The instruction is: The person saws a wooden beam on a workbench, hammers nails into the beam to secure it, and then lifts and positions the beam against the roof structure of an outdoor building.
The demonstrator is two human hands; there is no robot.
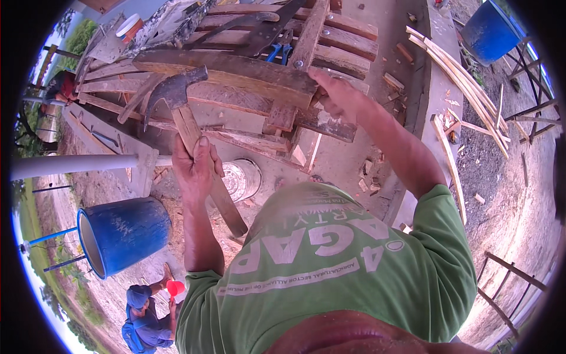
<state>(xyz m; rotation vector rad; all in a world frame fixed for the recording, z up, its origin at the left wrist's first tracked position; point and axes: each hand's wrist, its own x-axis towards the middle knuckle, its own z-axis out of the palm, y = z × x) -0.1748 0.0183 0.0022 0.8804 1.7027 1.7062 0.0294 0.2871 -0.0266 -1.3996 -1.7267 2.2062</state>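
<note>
My left hand [196, 160] is wrapped round the wooden handle of a claw hammer [186, 123]. Its dark metal head overlaps the near side of a thick wooden board [242, 72], though I cannot tell whether they touch. At the board's right end my right hand [335, 97] is closed on the wood, with some fingers hidden behind it. The board lies across a worktop of wooden slats [345, 41]. Just beyond it are blue-handled pliers [279, 49] and a dark, wide-bladed handsaw [272, 30].
A white bucket [243, 180] stands below the worktop. Blue drums [127, 236] are at left and far right. Long wood strips [466, 82] lie at right, with offcuts on the floor. A pale pole [76, 166] juts in from the left. Another person [144, 315] is at lower left.
</note>
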